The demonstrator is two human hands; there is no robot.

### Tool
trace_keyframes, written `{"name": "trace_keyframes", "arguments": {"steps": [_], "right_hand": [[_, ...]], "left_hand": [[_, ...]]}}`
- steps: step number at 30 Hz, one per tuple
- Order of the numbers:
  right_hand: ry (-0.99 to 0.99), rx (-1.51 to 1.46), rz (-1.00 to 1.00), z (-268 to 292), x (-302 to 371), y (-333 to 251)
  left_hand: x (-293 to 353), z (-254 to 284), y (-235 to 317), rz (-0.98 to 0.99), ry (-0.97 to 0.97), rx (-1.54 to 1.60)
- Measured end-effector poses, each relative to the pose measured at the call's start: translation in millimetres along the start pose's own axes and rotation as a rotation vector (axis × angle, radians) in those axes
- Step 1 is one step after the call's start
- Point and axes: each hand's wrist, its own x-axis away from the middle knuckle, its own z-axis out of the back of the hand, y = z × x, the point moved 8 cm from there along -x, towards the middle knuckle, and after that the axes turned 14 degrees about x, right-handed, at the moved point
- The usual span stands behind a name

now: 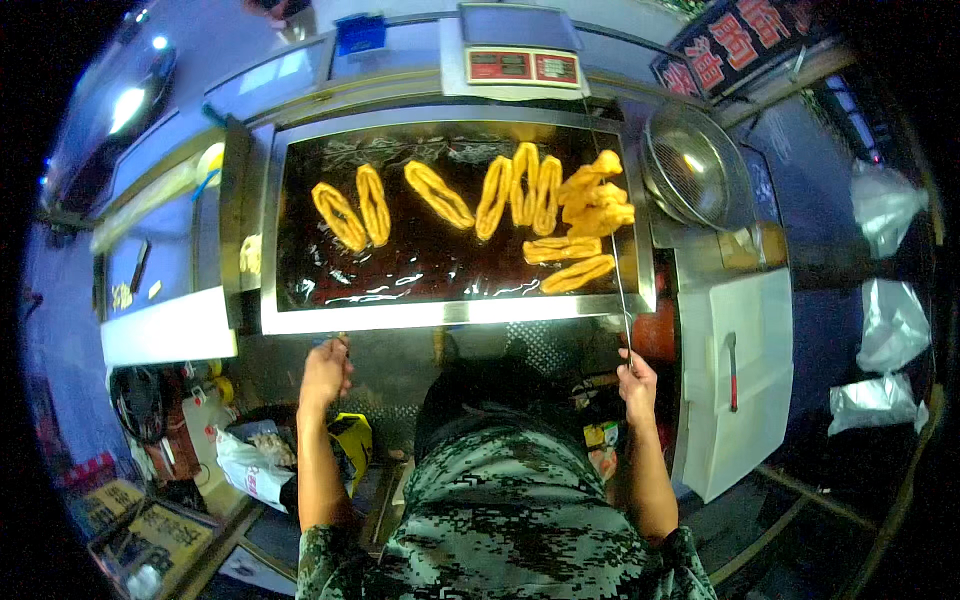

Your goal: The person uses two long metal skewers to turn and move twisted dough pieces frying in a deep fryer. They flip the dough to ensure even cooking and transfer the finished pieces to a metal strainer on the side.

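Note:
A wide rectangular fryer of dark oil lies in front of me. Several golden fried dough sticks float in it, spread from left to right. At the right end, browner pieces of fried dough are bunched together. My right hand is closed around the lower end of a long thin metal rod, which runs up past the bunched pieces toward the far side. My left hand hangs just off the fryer's front edge, fingers curled in. Whether anything is in it, I cannot make out.
A round wire strainer basket stands right of the fryer. Below it, a red-handled tool lies on a white lid. A white board is at the left, a scale behind, and a plastic bag low at left.

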Motion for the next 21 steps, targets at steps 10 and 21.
{"name": "trace_keyframes", "arguments": {"steps": [10,21], "right_hand": [[0.062,-0.029,0.041,28.2,-0.8,7.8],[0.114,-0.004,0.033,41.0,4.2,24.5]], "left_hand": [[24.2,-190.2,24.9,-0.123,-0.768,-0.722],[-2.0,-216.3,44.4,-0.444,-0.724,-1.292]]}}
